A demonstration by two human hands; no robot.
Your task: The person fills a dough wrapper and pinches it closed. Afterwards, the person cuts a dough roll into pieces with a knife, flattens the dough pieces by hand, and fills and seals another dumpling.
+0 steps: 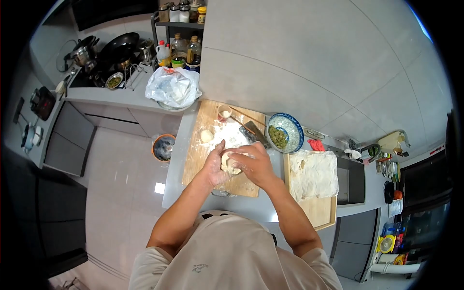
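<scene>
Above the floured wooden board (193,159), a round piece of pale dough (227,163) is held between both hands. My left hand (215,166) cups it from the left and below, thumb pointing up. My right hand (253,164) bends over its right side, with fingers pressed on its top edge. A small dough ball (207,136) lies on the board, near a small cup (224,113) of white powder. A dark cleaver (251,131) and thin sticks lie at the board's upper right. The blue-and-white bowl (296,126) beside them contains green filling (277,137).
Right of the board, a wooden tray (316,212) bears a white floury cloth (314,175), beside a sink (350,181). A plastic bag (174,88) sits at the upper left. An orange-rimmed bin (163,147) stands on the floor. The wall rises behind the board.
</scene>
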